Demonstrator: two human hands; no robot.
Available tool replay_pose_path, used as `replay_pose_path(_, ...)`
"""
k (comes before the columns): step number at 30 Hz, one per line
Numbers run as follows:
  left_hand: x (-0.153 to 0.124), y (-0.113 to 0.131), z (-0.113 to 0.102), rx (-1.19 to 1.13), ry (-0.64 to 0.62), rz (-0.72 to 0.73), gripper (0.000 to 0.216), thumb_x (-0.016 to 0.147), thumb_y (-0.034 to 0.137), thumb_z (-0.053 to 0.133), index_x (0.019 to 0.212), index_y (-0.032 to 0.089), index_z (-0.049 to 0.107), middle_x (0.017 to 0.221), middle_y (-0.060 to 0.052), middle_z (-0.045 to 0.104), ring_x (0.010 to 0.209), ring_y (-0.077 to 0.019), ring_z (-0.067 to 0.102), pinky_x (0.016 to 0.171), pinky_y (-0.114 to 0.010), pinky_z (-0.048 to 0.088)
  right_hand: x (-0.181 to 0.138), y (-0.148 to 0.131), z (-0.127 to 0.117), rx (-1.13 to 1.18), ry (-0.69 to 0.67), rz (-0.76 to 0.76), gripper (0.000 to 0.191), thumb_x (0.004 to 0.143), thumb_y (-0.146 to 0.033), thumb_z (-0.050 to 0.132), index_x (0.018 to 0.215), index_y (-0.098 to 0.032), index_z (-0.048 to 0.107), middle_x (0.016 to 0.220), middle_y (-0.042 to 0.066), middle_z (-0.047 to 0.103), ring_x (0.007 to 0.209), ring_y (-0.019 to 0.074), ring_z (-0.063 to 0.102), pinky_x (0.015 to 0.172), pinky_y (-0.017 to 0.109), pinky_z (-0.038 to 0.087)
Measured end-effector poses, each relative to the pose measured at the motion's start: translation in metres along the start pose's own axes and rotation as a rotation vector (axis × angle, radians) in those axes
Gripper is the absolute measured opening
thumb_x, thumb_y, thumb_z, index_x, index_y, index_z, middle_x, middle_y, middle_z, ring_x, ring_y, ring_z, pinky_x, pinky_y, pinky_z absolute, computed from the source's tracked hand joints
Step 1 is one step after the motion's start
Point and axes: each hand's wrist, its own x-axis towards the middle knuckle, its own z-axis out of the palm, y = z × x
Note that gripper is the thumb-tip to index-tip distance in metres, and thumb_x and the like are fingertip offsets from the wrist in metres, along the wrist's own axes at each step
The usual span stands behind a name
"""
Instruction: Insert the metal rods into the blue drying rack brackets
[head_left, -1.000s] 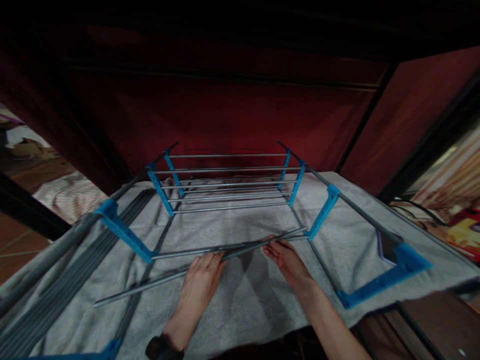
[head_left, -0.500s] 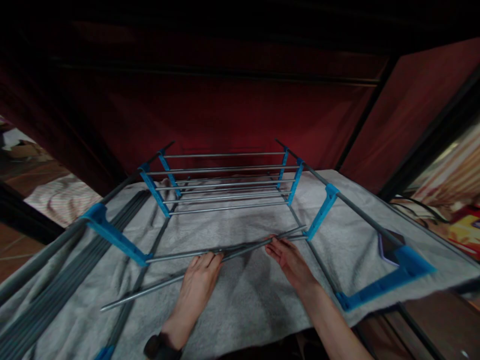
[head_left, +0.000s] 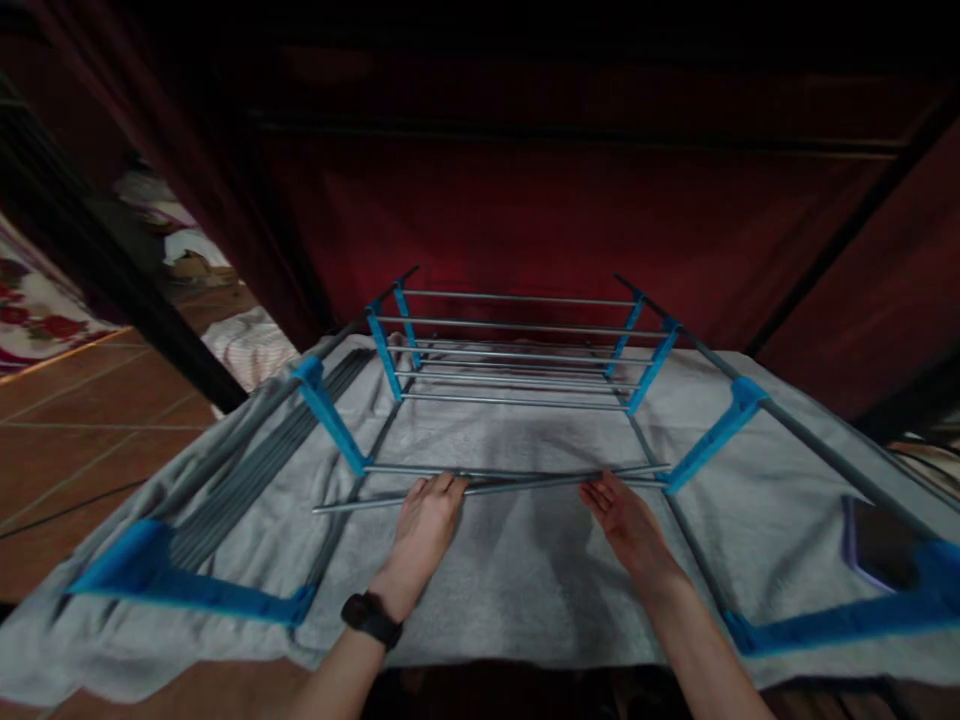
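A loose grey metal rod point(head_left: 517, 486) lies almost level across a grey cloth point(head_left: 510, 590), just in front of a fixed rod point(head_left: 525, 472) that joins two blue plastic connectors point(head_left: 330, 420) point(head_left: 712, 437) of a low rack frame. My left hand point(head_left: 426, 522) has its fingertips curled over the loose rod left of its middle. My right hand point(head_left: 628, 520) pinches the same rod near its right end. Farther back, a finished rack section point(head_left: 517, 350) carries several parallel rods between blue side pieces.
A bundle of spare grey rods point(head_left: 251, 470) lies along the left side of the cloth. A dark phone in a purple case point(head_left: 879, 545) rests at the right. Dark red fabric walls point(head_left: 525, 220) close the back. Tiled floor point(head_left: 82, 420) shows at the left.
The loose rod's left end has swung up toward the fixed rod, so it now lies nearly parallel to it. Both hands stayed on it. My view has turned left.
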Motion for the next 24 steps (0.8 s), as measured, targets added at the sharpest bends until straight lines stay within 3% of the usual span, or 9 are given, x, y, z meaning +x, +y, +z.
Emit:
replay_pose_path(3,-0.007,-0.006,-0.006,-0.018,-0.014,-0.080,0.040,0.095,0.004,0.040,0.118,0.021,0.068,0.111,-0.008,0.072,0.106,-0.0232,0.066,0.099,-0.042,0.046,0.003,0.005,-0.007,-0.036,0.012,0.059,0.018,0.069,-0.029,0.085,0.075,-0.021,0.070,0.077,0.003,0.072,0.083,0.0197,0.072,0.092,0.039,0.060)
replay_pose_path(8,-0.018,-0.014,-0.009,0.028,-0.076,-0.078,0.037,0.094,0.002,0.038,0.109,0.019,0.067,0.105,-0.008,0.071,0.099,-0.0222,0.065,0.096,-0.040,0.046,0.010,0.005,-0.017,-0.057,0.100,0.096,0.006,0.075,-0.016,0.073,0.077,-0.020,0.070,0.075,0.003,0.071,0.079,0.0174,0.072,0.083,0.032,0.064)
replay_pose_path(15,-0.016,-0.031,-0.008,0.061,-0.083,-0.114,0.036,0.092,0.001,0.036,0.105,0.017,0.066,0.100,-0.010,0.069,0.096,-0.0246,0.062,0.094,-0.042,0.046,0.016,-0.008,-0.027,-0.078,0.296,0.232,0.016,0.085,-0.007,0.059,0.077,-0.021,0.061,0.078,0.004,0.068,0.072,0.0142,0.072,0.068,0.023,0.064)
replay_pose_path(24,-0.027,-0.051,0.001,0.020,0.001,-0.136,0.041,0.088,-0.003,0.036,0.105,0.020,0.065,0.100,-0.011,0.065,0.098,-0.0278,0.058,0.099,-0.048,0.043,0.011,-0.006,-0.025,-0.111,0.273,0.269,0.018,0.087,-0.005,0.055,0.082,-0.022,0.061,0.089,0.006,0.068,0.078,0.0146,0.073,0.069,0.022,0.065)
